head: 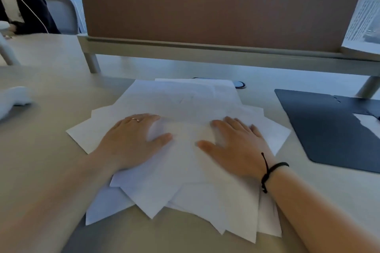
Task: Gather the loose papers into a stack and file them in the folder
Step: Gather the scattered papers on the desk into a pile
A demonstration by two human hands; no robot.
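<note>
The loose papers (185,150) lie in a fanned, overlapping heap in the middle of the table (51,88), their corners sticking out at many angles. Both hands press flat on top of the heap: the left hand (131,139) with fingers spread and a ring on one finger, the right hand (236,144) likewise splayed, a black cord around its wrist. Neither grip is closed on anything — palms down, fingers extended, resting on the sheets. Faint marks show on one upper sheet, too pale to read; no other writing or labels can be made out. The dark folder (329,129) lies open to the right, just beside the heap, cut off by the frame edge, with a white sheet partly visible inside. A brown divider panel (216,6) stands behind.
</note>
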